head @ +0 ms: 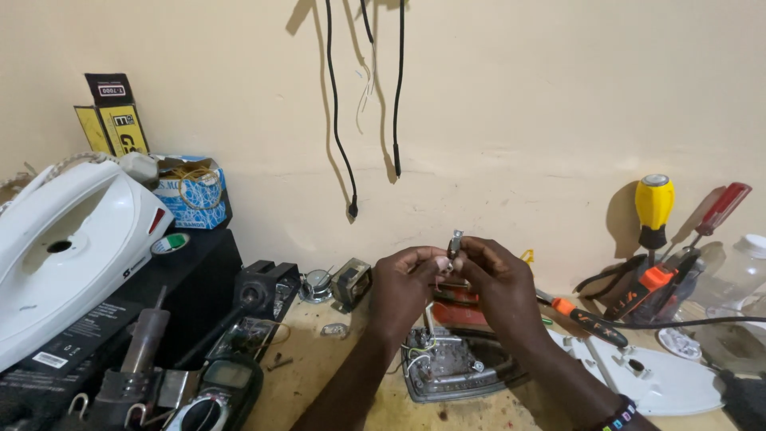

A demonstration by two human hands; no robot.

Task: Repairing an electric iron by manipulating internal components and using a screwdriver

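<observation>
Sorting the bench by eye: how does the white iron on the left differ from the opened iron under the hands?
The white iron has its white plastic shell on; the opened iron shows bare metal and loose wires. The white iron sits tilted, raised on dark boxes; the opened iron lies flat on the bench. The white iron is untouched; both hands work just above the opened iron. Both are clothes irons.

Shiny metal soleplate — glossy white plastic shell
</observation>
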